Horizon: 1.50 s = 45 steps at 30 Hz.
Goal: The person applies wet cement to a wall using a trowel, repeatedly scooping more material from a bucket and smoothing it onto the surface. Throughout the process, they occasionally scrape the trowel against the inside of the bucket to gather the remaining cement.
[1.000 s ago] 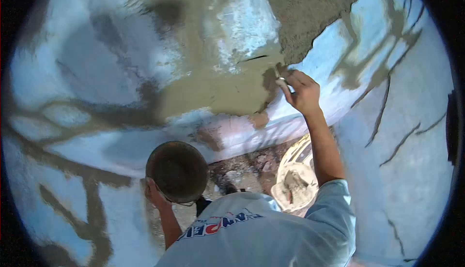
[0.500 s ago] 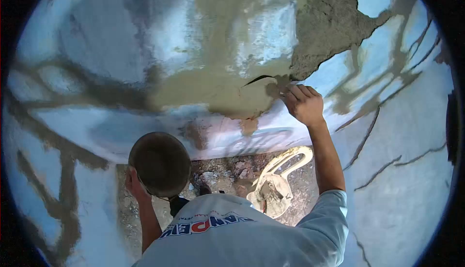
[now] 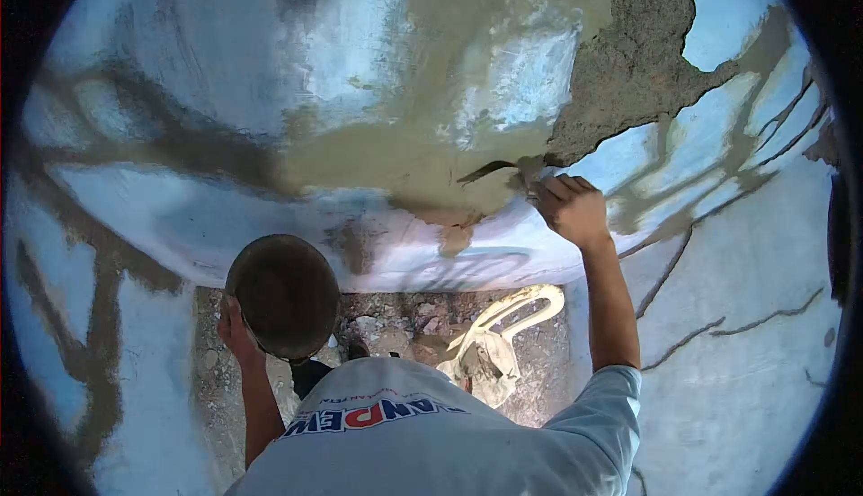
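My right hand [image 3: 572,210] is closed round the handle of a trowel [image 3: 530,170], whose thin dark blade lies close against the wet grey-brown plaster [image 3: 395,161] on the wall. The rough, dark, bare patch [image 3: 634,64] is just above that hand. My left hand [image 3: 235,330] grips the side of a round dark bowl [image 3: 283,296], held in front of the wall at the lower left. The inside of the bowl is dark, so its contents are hard to make out.
The pale blue wall [image 3: 171,213] has brown plaster streaks, with cracks on its right part. Below, on the rubble-strewn ground [image 3: 360,312], stands a cream-coloured plastic chair [image 3: 490,352] with stains on it.
The view has shifted, so the wall's patches appear further right and the chair further left. My right hand and the trowel sit slightly lower in view, and the bowl a little further left.
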Each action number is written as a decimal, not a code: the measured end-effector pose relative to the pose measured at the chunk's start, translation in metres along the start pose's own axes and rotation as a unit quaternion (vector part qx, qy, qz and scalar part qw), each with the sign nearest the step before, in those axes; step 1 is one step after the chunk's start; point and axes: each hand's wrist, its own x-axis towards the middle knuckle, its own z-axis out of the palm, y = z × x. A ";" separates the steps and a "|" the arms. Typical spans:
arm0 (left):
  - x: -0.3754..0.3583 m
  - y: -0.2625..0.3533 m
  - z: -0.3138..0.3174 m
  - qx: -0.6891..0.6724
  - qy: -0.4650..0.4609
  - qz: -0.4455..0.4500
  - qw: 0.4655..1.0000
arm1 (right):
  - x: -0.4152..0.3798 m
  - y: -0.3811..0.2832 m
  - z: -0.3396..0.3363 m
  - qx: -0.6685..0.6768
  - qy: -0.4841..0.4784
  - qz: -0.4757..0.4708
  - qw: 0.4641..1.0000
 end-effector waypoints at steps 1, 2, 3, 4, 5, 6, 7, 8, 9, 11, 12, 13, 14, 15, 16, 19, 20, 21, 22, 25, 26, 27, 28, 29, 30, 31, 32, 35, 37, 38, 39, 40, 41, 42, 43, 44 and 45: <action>0.000 0.002 0.004 0.013 0.015 0.004 1.000 | 0.001 0.002 0.000 -0.003 0.005 0.001 1.000; 0.000 0.004 0.009 0.027 0.030 0.009 0.999 | 0.002 0.005 0.002 -0.005 0.011 0.003 1.000; 0.001 0.007 0.011 0.043 0.045 0.015 0.998 | 0.003 0.006 0.005 -0.005 0.017 0.007 1.000; 0.005 0.006 0.007 0.042 0.049 0.009 0.998 | 0.004 0.007 0.004 -0.014 0.021 0.018 1.000; 0.011 0.001 0.002 0.042 0.052 0.000 0.998 | 0.003 0.010 0.001 -0.022 0.021 0.032 0.999; 0.013 -0.002 -0.002 0.045 0.053 -0.010 0.998 | 0.002 0.011 -0.005 -0.030 0.019 0.047 0.998; 0.009 0.004 0.004 0.028 0.027 0.005 0.999 | 0.008 0.010 -0.014 -0.028 0.039 0.073 0.996; 0.007 0.010 0.013 0.010 0.000 0.020 1.000 | 0.014 0.007 -0.022 -0.032 0.075 0.079 0.994; 0.005 0.014 0.019 -0.008 -0.027 0.036 0.999 | 0.010 0.007 -0.022 -0.033 0.086 0.106 0.990; 0.017 0.001 0.006 0.039 -0.003 0.027 0.999 | 0.003 0.009 -0.022 -0.029 0.131 0.165 0.977; 0.019 0.005 0.009 0.062 0.011 0.025 0.998 | 0.000 0.010 -0.022 -0.022 0.165 0.197 0.966; 0.016 0.007 0.012 0.052 0.002 0.017 0.999 | 0.000 0.008 -0.029 0.024 0.156 0.250 0.955; 0.011 0.009 0.014 0.042 -0.007 0.009 0.999 | -0.006 0.008 -0.027 0.015 0.141 0.219 0.965; 0.007 0.015 0.021 0.032 -0.015 0.004 0.999 | -0.013 0.010 -0.022 0.006 0.128 0.188 0.974; 0.009 0.011 0.018 0.038 -0.005 -0.003 0.999 | -0.015 0.009 -0.019 -0.003 0.117 0.160 0.980; 0.009 0.010 0.019 -0.041 -0.103 0.014 0.994 | -0.019 -0.005 0.007 0.000 0.038 0.062 0.997; 0.018 0.000 0.010 -0.012 -0.108 0.054 0.993 | -0.017 -0.010 0.016 -0.007 0.011 0.040 0.999; 0.026 -0.023 -0.004 0.014 -0.114 0.094 0.989 | -0.014 -0.013 0.020 -0.023 0.000 0.028 0.999; 0.027 -0.021 -0.004 0.021 -0.113 0.091 0.989 | -0.006 -0.014 0.023 -0.040 -0.011 0.014 0.999; 0.013 -0.001 0.013 -0.011 -0.100 0.029 0.994 | 0.017 -0.011 0.012 -0.081 0.027 0.011 0.996; 0.009 0.004 0.017 -0.030 -0.091 -0.002 0.995 | 0.023 -0.011 0.005 -0.087 0.034 0.011 0.996; 0.008 0.005 0.018 -0.007 -0.061 -0.009 0.998 | 0.029 -0.012 -0.009 -0.074 0.031 0.014 0.997; 0.007 0.005 0.018 0.015 -0.030 -0.017 0.999 | 0.027 -0.011 -0.011 -0.069 0.045 0.032 0.996; 0.006 0.006 0.017 0.035 0.002 -0.025 0.999 | 0.025 -0.008 -0.012 -0.065 0.059 0.048 0.995; 0.005 0.006 0.016 0.034 -0.021 -0.025 0.999 | 0.023 -0.006 -0.014 -0.060 0.072 0.064 0.994; 0.004 0.007 0.013 0.032 -0.043 -0.025 0.998 | 0.023 -0.005 -0.017 -0.033 0.119 0.104 0.987; 0.003 0.007 0.011 0.030 -0.066 -0.025 0.997 | 0.024 -0.003 -0.022 -0.033 0.134 0.127 0.982; 0.007 0.005 0.008 0.069 -0.017 -0.028 0.997 | 0.017 0.000 -0.027 -0.022 0.154 0.167 0.974; 0.010 0.006 0.009 0.047 -0.058 -0.017 0.997 | 0.012 -0.008 -0.014 -0.026 0.099 0.089 0.991; 0.010 0.005 0.008 0.036 -0.079 -0.013 0.996 | 0.009 -0.014 -0.004 -0.027 0.070 0.049 0.996; 0.015 -0.002 0.001 0.091 -0.069 0.025 0.993 | 0.007 -0.022 0.008 -0.027 0.046 0.024 0.998; 0.020 -0.009 -0.003 0.144 -0.058 0.064 0.986 | 0.011 -0.030 0.014 -0.015 0.044 0.023 0.999; 0.025 -0.015 -0.008 0.146 -0.051 0.066 0.986 | 0.011 -0.031 0.020 -0.022 0.040 0.040 0.998; 0.026 -0.015 -0.006 0.149 -0.044 0.068 0.986 | 0.013 -0.028 0.023 -0.029 0.038 0.056 0.997; 0.017 -0.001 0.006 0.101 -0.040 0.033 0.993 | 0.017 -0.021 0.018 -0.031 0.064 0.074 0.995; 0.012 0.007 0.013 0.054 -0.035 -0.002 0.998 | 0.022 -0.012 0.008 -0.030 0.089 0.092 0.991; 0.013 0.007 0.012 0.029 -0.047 -0.005 0.998 | 0.027 -0.006 0.000 0.004 0.162 0.115 0.980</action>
